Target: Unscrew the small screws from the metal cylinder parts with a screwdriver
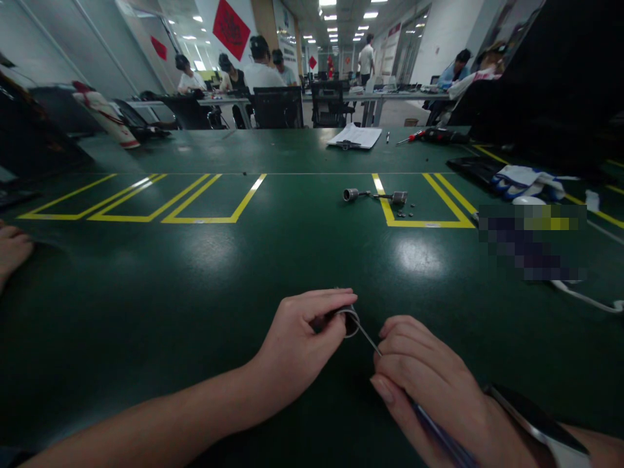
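My left hand (302, 335) is closed round a small grey metal cylinder (349, 320), held just above the green table (205, 273). My right hand (429, 383) grips a thin screwdriver (369, 340) with a blue handle. Its slim metal shaft points up and left, and its tip meets the open end of the cylinder. A dark band sits on my right wrist. Both hands are near the table's front edge, close together.
Two more grey metal parts (375, 195) and several tiny screws (405, 211) lie by a yellow-taped box. Farther back are a clipboard with paper (355, 136) and a red-handled tool (414, 136). White and blue gloves (524, 179) lie right. Another person's hand (12, 250) rests at the left edge. People sit at far tables.
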Tool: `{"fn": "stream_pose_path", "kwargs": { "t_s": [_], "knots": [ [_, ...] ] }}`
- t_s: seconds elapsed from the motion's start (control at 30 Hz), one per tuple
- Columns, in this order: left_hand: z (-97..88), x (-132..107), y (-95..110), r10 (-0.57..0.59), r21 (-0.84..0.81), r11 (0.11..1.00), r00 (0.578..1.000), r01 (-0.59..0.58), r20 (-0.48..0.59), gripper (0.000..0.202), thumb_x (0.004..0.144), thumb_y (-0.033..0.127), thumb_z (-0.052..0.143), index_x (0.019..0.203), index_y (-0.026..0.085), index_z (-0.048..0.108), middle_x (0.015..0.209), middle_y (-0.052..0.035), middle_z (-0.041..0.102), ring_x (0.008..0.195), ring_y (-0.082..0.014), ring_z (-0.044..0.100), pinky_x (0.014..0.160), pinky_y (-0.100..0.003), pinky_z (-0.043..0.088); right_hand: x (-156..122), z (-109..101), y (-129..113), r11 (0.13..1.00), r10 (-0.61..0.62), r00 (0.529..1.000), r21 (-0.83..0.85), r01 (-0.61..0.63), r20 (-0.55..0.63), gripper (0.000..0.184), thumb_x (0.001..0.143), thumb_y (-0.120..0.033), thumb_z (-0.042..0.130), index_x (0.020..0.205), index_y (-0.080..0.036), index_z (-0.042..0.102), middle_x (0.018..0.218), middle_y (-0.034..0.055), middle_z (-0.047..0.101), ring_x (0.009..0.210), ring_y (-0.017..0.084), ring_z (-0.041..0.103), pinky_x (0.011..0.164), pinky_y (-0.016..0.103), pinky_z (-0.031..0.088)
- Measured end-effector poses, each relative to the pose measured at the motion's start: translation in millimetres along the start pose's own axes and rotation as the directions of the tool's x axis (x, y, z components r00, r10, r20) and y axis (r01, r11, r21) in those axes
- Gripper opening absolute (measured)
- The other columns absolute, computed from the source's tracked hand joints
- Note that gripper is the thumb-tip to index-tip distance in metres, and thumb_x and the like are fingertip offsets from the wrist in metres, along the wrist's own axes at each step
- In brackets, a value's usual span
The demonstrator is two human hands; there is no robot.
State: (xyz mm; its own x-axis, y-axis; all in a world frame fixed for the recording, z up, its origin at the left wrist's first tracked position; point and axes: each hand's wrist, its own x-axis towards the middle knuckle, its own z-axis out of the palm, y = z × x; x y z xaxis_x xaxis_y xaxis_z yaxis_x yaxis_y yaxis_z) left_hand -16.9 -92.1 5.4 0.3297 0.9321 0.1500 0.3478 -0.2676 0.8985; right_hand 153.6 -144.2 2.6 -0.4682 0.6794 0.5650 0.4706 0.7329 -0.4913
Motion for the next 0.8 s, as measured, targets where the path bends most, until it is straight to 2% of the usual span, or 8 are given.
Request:
{"fn": "stream_pose_path", "kwargs": {
  "t_s": [0.47,0.63,0.8],
  "knots": [
    [1.6,-0.2,-5.3,-0.046,-0.016,0.999,0.998,0.046,-0.032,0.027,0.072,0.012,0.058,0.092,0.020,0.073,0.100,-0.0036,0.072,0.096,-0.0200,0.066,0.084,-0.030,0.056,-1.2,-1.0,-2.4,0.999,-0.003,1.000,0.041,0.002,0.007,0.017,0.080,-0.002,0.044,0.077,-0.014,0.055,0.063,0.0042,0.056,0.061,0.015,0.051,0.066,0.034,0.049],
    [2.8,-0.1,-8.0,-0.005,0.036,0.999,0.999,0.006,-0.033,0.028,0.071,0.010,0.057,0.093,0.018,0.073,0.100,-0.0044,0.072,0.095,-0.0190,0.067,0.084,-0.029,0.056,-2.8,1.2,-3.1,1.000,-0.011,1.000,0.026,0.011,0.026,0.017,0.081,-0.002,0.045,0.078,-0.014,0.056,0.063,0.0043,0.057,0.062,0.015,0.052,0.065,0.033,0.049],
    [3.4,-0.4,-9.1,0.033,0.051,0.998,0.999,-0.031,-0.036,0.028,0.071,0.009,0.056,0.093,0.015,0.072,0.098,-0.0058,0.072,0.093,-0.0190,0.067,0.084,-0.029,0.057,-1.4,1.6,-4.0,0.999,-0.022,1.000,-0.024,0.022,-0.008,0.018,0.080,0.000,0.045,0.076,-0.014,0.056,0.061,0.0040,0.058,0.061,0.015,0.053,0.066,0.033,0.049]
  ]
}}
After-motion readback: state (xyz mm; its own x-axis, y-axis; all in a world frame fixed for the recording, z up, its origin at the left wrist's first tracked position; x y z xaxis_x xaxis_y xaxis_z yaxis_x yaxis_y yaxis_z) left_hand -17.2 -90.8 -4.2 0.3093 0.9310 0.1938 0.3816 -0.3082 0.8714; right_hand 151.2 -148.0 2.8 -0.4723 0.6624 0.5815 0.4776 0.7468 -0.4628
